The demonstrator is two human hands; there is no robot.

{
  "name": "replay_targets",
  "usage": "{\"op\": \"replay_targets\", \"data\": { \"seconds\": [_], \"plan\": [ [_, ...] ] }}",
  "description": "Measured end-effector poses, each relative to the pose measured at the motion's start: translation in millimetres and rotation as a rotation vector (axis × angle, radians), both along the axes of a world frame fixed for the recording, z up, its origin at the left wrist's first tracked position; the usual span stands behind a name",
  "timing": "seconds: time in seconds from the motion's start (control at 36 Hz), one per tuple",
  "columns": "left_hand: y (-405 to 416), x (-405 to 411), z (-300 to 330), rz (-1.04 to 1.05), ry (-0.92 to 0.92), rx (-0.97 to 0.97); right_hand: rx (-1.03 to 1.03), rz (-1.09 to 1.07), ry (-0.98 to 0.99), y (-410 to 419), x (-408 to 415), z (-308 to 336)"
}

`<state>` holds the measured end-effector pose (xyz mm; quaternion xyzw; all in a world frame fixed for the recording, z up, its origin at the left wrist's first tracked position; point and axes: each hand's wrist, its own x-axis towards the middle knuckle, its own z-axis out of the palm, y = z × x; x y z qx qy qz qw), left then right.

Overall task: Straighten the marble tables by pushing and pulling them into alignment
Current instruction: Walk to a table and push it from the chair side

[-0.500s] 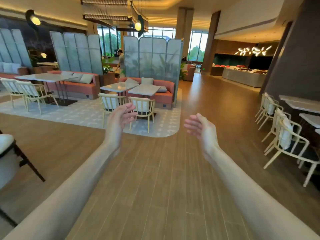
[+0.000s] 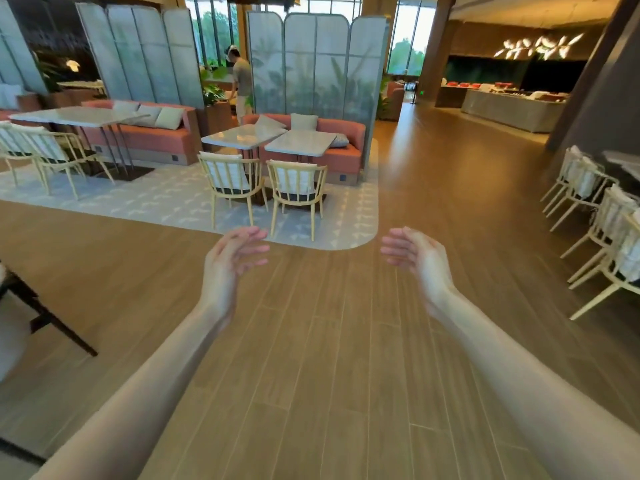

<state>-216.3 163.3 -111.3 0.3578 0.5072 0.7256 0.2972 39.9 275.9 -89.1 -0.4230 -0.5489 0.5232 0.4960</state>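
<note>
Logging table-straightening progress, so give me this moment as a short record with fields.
left hand: open, empty, raised over the wooden floor
right hand: open, empty, raised
nearest tables: left table and right table, side by side, tops angled apart
chairs: two, in front of them
contact with tables: none yet

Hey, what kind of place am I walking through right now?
Most likely a hotel restaurant or lounge: marble tables with pale wooden chairs before a coral banquette sofa, and what looks like a buffet counter on the far right.
</note>
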Motion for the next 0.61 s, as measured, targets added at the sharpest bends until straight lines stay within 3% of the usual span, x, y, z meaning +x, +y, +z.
{"op": "replay_targets", "data": {
  "seconds": [0.33, 0.61],
  "plan": [
    [148, -156, -31, -0.020, -0.050, -0.095, -0.124, 0.013, 0.038, 132, -161, -32],
    [309, -289, -61, 0.038, -0.066, -0.112, -0.080, 0.087, -0.012, 312, -301, -70]
  ]
}}
